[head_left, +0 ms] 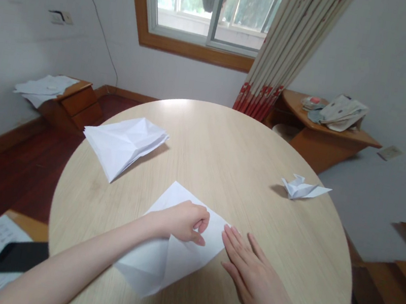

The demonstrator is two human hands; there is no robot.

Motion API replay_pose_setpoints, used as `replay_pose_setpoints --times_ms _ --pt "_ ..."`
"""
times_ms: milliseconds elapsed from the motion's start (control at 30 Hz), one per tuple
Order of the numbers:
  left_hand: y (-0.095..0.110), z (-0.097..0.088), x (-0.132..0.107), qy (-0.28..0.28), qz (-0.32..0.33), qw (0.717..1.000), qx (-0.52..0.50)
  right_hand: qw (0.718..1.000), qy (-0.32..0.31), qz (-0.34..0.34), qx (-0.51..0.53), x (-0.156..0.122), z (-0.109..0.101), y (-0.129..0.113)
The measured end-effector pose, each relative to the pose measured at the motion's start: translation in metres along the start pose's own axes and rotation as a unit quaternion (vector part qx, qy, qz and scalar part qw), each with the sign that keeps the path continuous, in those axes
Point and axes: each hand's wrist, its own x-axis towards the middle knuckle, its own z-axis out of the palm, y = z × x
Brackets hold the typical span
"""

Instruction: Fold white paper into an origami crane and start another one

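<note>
A sheet of white paper (189,260) with crease lines lies on the round table, one corner toward the far side. On top of it rests my left hand (190,222), its fingers curled in and the thumb pointing right; I see nothing inside them. Flat on the tabletop is my right hand (252,267), fingers stretched out, the fingertips at the paper's right corner. Part of the sheet is hidden under my left hand and forearm.
Creased white papers (127,142) lie stacked at the table's far left. A folded paper bird (303,188) stands at the right on the round table (226,150). Lower left, a dark phone (20,256) lies on printed sheets. A corner shelf (329,131) is behind.
</note>
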Motion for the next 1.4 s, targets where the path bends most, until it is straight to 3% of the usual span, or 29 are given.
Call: replay_pose_setpoints --times_ms 333,700,1067,1400 --pt "-0.005 -0.008 -0.022 0.028 0.025 0.999 0.016 1.0 0.0 0.02 0.009 0.002 0.0 -0.002" --pt "0.032 0.014 -0.035 0.051 -0.06 0.983 0.165 0.999 0.031 0.014 0.018 0.007 -0.008 -0.003" --pt "0.031 0.026 -0.031 0.069 -0.059 0.97 0.225 0.996 0.081 0.002 0.031 -0.001 -0.016 0.002" --pt "0.018 0.021 -0.025 0.102 -0.025 0.953 0.283 0.998 0.049 0.006 -0.045 -0.013 -0.004 -0.003"
